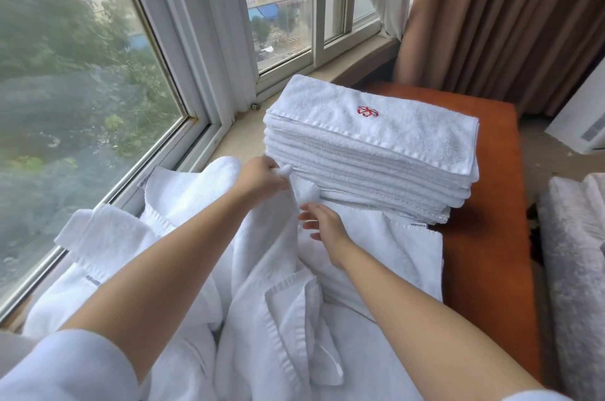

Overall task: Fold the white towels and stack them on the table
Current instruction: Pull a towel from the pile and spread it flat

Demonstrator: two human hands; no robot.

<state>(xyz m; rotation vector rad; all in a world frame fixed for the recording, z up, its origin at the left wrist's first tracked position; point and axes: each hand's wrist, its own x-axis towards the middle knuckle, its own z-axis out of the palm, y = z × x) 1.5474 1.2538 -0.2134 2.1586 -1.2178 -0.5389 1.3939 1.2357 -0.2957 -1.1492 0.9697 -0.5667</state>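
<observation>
— Where is the loose towel [262, 256]?
— On the tabletop [484, 237], before the folded stack [370, 151]. Left hand [262, 179] pinches its far corner.
— And the right hand [322, 225]?
— Fingers spread, just right of the hanging edge (nearer).

We read no text; red embroidered emblem [367, 111] on top folded towel [386, 125], small towel tags [424, 225] illegible.

The left hand [262, 178] hides its own fingertips in the bunched towel [288, 171]. The loose towels [183, 269] run off the frame's bottom edge; the stack [370, 151] covers the table [484, 204] beneath.
</observation>
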